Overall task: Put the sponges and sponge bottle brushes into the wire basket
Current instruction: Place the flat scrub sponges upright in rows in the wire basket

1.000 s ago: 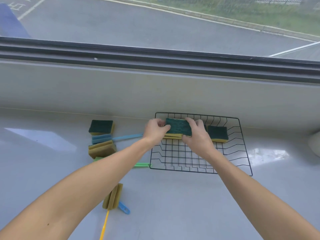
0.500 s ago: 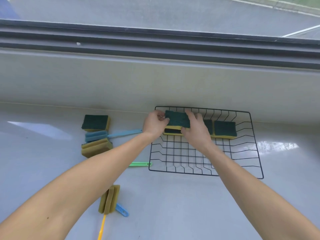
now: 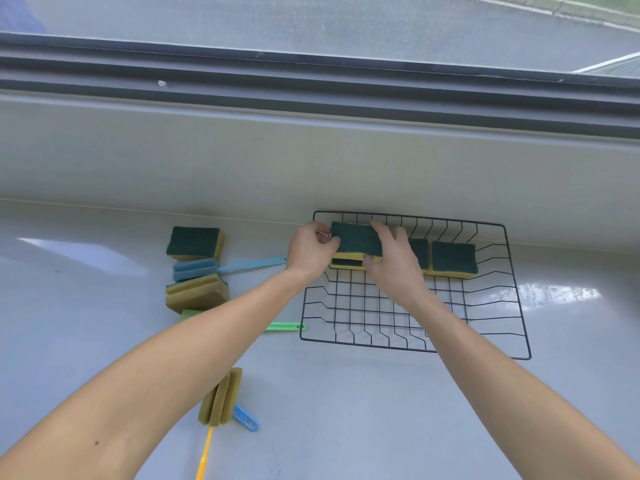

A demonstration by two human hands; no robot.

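Note:
Both hands hold one green-and-yellow sponge (image 3: pixel 356 239) over the far left corner of the black wire basket (image 3: pixel 519 306). My left hand (image 3: pixel 310 249) grips its left end, my right hand (image 3: pixel 393 261) its right side. It rests on another sponge (image 3: pixel 344 263) beneath. Two more sponges (image 3: pixel 453 258) lie along the basket's far side. Left of the basket lie a sponge (image 3: pixel 194 241), a blue bottle brush (image 3: pixel 221 268), a tan sponge block (image 3: pixel 197 292), a green brush handle (image 3: pixel 284 327), partly hidden by my arm, and a yellow-handled brush (image 3: pixel 221 396).
A grey glossy counter (image 3: pixel 346 410) runs under everything. A low white wall (image 3: pixel 311 161) and a window frame rise right behind the basket. A small blue plastic piece (image 3: pixel 246 416) lies beside the yellow-handled brush.
The hands have lowered the sponge onto the one below and shifted it slightly toward the basket's far left corner. The camera has tilted a little.

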